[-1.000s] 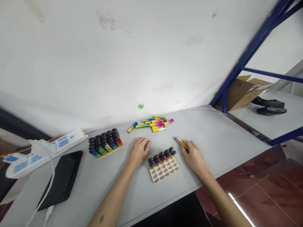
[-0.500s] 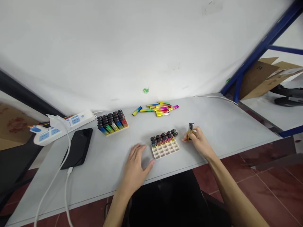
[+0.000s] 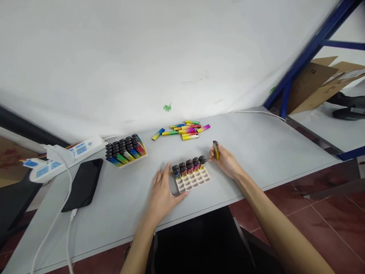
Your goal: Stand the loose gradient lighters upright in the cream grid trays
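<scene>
My left hand (image 3: pixel 163 193) lies on the table with its fingers apart, around the left corner of a cream tray (image 3: pixel 194 182) with oval holes. Its index fingertip is by the tray's back left and its thumb along the front edge; I cannot tell how firmly they touch. In the tray's back rows stand several black-topped lighters (image 3: pixel 190 167), and the front rows show bare holes. My right hand (image 3: pixel 226 161) is closed on a shiny silver-and-yellow lighter (image 3: pixel 216 150), held upright just right of the tray. Its lower end is partly hidden by the fingers.
A second tray (image 3: pixel 134 161) full of black-topped lighters (image 3: pixel 125 150) stands at the left. Shiny coloured metal sleeves (image 3: pixel 186 130) lie loose near the wall. Further left are a phone (image 3: pixel 84 184), a power strip (image 3: pixel 68 156) and white cables (image 3: pixel 57 219).
My right hand has moved left with the lighter, closer to the tray. My left hand has closed in around the tray's left corner. The view has shifted slightly.
</scene>
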`<move>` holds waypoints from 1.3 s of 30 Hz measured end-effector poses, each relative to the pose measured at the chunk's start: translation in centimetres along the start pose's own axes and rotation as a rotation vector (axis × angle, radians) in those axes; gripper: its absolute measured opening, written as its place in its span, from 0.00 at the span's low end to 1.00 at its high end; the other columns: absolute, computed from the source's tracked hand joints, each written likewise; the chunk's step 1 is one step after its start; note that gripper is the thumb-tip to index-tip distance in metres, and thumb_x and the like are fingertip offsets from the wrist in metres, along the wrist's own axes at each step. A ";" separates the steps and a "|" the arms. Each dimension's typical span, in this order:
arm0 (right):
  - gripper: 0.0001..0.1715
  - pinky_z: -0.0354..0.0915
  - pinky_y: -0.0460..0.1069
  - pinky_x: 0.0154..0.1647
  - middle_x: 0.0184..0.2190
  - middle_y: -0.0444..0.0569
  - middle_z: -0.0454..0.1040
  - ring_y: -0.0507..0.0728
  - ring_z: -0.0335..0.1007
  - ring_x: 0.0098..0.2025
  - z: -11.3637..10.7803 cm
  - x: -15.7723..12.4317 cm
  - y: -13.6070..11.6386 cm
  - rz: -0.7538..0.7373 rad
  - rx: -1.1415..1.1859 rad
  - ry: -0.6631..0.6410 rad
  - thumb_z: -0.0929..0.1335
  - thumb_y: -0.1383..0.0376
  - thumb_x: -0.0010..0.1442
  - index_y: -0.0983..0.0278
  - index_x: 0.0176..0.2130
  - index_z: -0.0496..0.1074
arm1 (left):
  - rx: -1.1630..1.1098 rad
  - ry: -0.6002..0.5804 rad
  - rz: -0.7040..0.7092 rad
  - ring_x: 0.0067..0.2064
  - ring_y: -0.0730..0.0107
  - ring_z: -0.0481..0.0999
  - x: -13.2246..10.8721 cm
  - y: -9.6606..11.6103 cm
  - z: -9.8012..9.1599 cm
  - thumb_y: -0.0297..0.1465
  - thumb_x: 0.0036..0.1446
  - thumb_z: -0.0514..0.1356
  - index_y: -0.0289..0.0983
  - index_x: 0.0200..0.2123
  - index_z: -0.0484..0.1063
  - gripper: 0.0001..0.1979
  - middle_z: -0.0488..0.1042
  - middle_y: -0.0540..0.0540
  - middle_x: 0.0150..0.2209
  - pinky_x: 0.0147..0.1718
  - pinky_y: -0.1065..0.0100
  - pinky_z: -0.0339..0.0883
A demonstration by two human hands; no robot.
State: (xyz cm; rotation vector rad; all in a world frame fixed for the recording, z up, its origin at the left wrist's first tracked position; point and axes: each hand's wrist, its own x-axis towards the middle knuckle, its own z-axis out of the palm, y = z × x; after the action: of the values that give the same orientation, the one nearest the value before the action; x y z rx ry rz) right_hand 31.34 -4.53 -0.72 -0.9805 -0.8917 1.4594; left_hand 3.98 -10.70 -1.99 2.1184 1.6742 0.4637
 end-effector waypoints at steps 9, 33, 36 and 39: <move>0.29 0.43 0.44 0.17 0.18 0.37 0.51 0.46 0.42 0.17 0.1 -0.6 0.2 0.010 0.056 0.040 0.62 0.40 0.63 0.62 0.27 0.63 | 0.022 0.084 -0.011 0.71 0.39 0.51 -0.4 -0.1 0.5 0.51 0.54 0.63 0.40 0.71 0.43 0.50 0.62 0.37 0.66 0.64 0.40 0.56; 0.30 0.39 0.48 0.18 0.13 0.39 0.47 0.49 0.40 0.15 0.3 -0.9 1.6 -0.102 -0.206 0.102 0.56 0.48 0.64 0.59 0.16 0.55 | 0.083 0.098 0.036 0.70 0.39 0.51 -0.6 -0.3 0.8 0.53 0.56 0.60 0.36 0.66 0.54 0.43 0.63 0.35 0.65 0.63 0.40 0.58; 0.31 0.41 0.48 0.18 0.13 0.39 0.46 0.50 0.41 0.15 0.5 -0.9 1.6 -0.113 -0.241 0.114 0.55 0.48 0.65 0.59 0.17 0.55 | 0.080 0.109 0.048 0.70 0.40 0.52 -0.5 -0.2 0.7 0.52 0.56 0.61 0.36 0.65 0.55 0.41 0.64 0.35 0.65 0.63 0.40 0.58; 0.33 0.44 0.49 0.19 0.15 0.39 0.49 0.50 0.44 0.17 0.7 -1.4 1.6 -0.137 -0.272 0.136 0.53 0.44 0.67 0.61 0.22 0.62 | 0.073 0.109 0.061 0.70 0.42 0.53 -0.5 0.0 0.6 0.52 0.56 0.61 0.37 0.65 0.56 0.40 0.64 0.36 0.65 0.65 0.42 0.57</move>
State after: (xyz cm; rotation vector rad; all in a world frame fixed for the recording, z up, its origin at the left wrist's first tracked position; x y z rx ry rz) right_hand 30.18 -6.08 -1.85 -1.1798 -1.0537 1.1607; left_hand 4.10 -11.25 -2.51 2.2387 1.7130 0.5535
